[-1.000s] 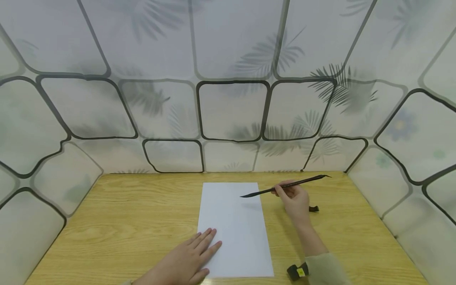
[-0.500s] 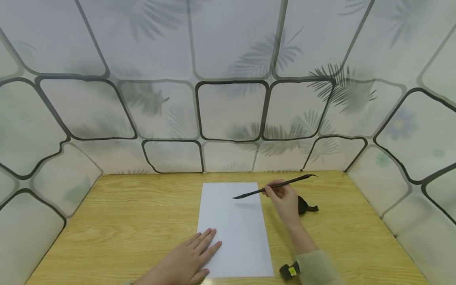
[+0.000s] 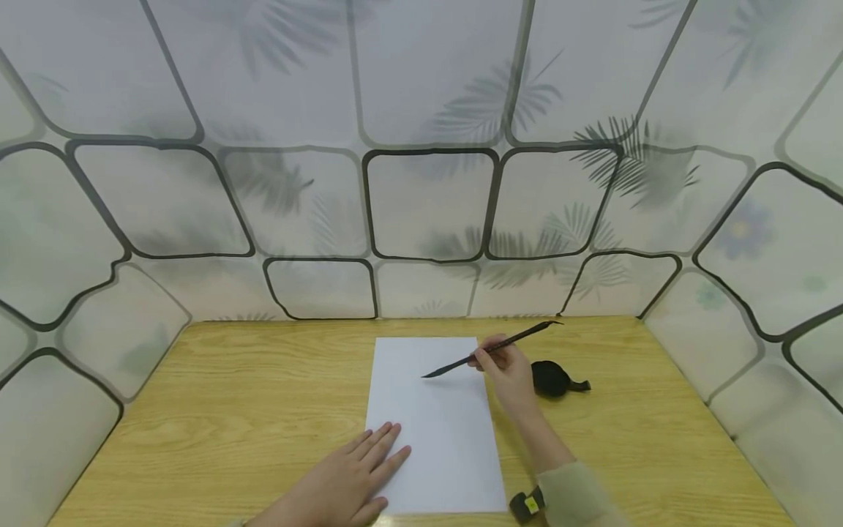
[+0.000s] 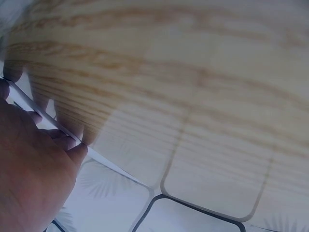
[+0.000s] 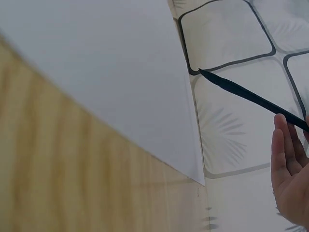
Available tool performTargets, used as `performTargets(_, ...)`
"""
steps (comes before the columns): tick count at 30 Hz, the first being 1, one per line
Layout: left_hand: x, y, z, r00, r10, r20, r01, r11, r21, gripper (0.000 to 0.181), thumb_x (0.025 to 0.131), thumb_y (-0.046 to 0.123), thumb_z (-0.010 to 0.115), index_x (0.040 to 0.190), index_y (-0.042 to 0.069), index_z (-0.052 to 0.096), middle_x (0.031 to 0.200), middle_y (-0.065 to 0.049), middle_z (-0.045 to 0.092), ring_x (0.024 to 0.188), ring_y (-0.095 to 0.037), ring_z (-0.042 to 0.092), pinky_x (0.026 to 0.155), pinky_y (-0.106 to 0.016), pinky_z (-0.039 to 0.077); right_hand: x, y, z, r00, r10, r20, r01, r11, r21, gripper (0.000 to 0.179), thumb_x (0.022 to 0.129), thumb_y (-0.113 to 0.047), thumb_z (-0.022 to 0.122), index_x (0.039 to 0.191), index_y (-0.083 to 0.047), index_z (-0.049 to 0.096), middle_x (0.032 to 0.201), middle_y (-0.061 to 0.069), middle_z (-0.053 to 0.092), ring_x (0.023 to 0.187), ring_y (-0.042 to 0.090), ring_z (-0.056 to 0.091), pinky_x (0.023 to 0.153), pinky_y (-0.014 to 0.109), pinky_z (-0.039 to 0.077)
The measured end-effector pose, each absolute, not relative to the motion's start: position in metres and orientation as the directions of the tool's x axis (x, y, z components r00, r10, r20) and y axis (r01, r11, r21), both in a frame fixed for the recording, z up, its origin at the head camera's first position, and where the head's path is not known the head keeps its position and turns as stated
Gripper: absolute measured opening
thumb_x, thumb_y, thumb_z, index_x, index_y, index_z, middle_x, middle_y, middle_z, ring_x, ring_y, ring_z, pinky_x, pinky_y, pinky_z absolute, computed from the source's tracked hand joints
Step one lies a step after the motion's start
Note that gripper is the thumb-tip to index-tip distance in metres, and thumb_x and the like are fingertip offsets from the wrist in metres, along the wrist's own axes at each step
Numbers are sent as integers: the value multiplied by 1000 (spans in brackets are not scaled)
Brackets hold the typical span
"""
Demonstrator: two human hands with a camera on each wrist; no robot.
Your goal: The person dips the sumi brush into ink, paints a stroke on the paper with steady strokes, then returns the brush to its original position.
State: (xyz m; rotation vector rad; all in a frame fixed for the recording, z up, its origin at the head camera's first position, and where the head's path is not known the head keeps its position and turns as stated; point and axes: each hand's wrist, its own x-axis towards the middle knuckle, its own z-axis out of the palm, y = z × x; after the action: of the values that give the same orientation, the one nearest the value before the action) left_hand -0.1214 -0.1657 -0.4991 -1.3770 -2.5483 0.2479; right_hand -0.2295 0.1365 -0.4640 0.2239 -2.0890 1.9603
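A dark calligraphy brush [image 3: 520,337] slants in my right hand [image 3: 510,378], pinched between thumb and fingers. Its pointed tip is over the upper part of a blank white sheet of paper [image 3: 437,439]; a faint shadow lies below it. In the right wrist view the brush [image 5: 248,95] is clear of the sheet [image 5: 111,72], gripped near the fingertips of the hand [image 5: 292,186]. My left hand [image 3: 349,476] lies flat with fingers spread on the lower left edge of the paper. The left wrist view shows that hand [image 4: 34,169] from the side, against the paper's edge.
A round black dish with a short handle [image 3: 550,379] rests on the wooden table [image 3: 250,410], right of the paper beyond my right wrist. A small black device with a yellow label [image 3: 527,505] is at my right cuff. Patterned walls [image 3: 428,205] enclose the table.
My right hand has moved left with the brush, whose tip has come further over the paper and slightly nearer me. More of the black dish shows now. The left hand has stayed put.
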Motion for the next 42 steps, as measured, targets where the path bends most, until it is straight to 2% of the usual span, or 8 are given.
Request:
performTargets(2,-121,-165,-499,-532,838,120,799,544,-256,62,111,52,43,160,14,47,165,-17,48,151,-29,50,117,-38,48,-229,134,-464,-950,66,304,-300,69,-952,12,101,8,62,110,17,60,89,7,74,76,-2,73,74,17,61)
performTargets(5,-121,-165,-498,-538,836,110,799,547,-249,62,111,52,42,160,14,47,165,-17,48,151,-29,50,118,-39,48,-229,130,-464,-946,58,318,-314,61,-947,13,101,9,62,109,17,60,90,8,74,76,-2,73,73,17,60)
performTargets(9,-121,-165,-496,-546,832,99,798,552,-241,62,111,52,42,160,13,47,165,-17,48,151,-29,50,117,-40,49,-230,124,-466,-938,44,345,-342,52,-938,12,100,10,63,108,18,60,87,-6,70,76,-1,73,73,17,61)
performTargets(12,-121,-165,-494,-550,831,85,799,554,-236,62,112,52,40,160,13,46,165,-17,48,151,-29,50,117,-40,49,-231,120,-467,-930,36,365,-363,45,-931,11,99,10,64,106,18,60,88,-7,69,76,-2,73,72,17,61)
performTargets(18,-121,-164,-493,-551,831,74,804,552,-221,63,112,52,39,161,13,46,166,-17,46,152,-29,48,118,-40,48,-230,111,-467,-924,25,382,-379,68,-923,11,97,11,66,105,17,62,89,8,70,76,-2,73,73,17,61)
performTargets(26,-122,-163,-494,-544,835,87,796,546,-262,63,111,52,42,160,13,46,165,-17,48,152,-28,50,118,-38,48,-226,101,-464,-936,5,353,-351,84,-933,10,98,8,68,105,13,64,97,25,69,78,-3,72,75,17,61)
performTargets(42,-122,-163,-494,-549,832,74,799,549,-246,64,111,53,40,160,13,46,165,-17,47,152,-29,49,118,-38,48,-223,88,-469,-935,-31,352,-354,114,-928,12,97,7,69,106,14,65,98,27,69,80,-4,71,76,19,62)
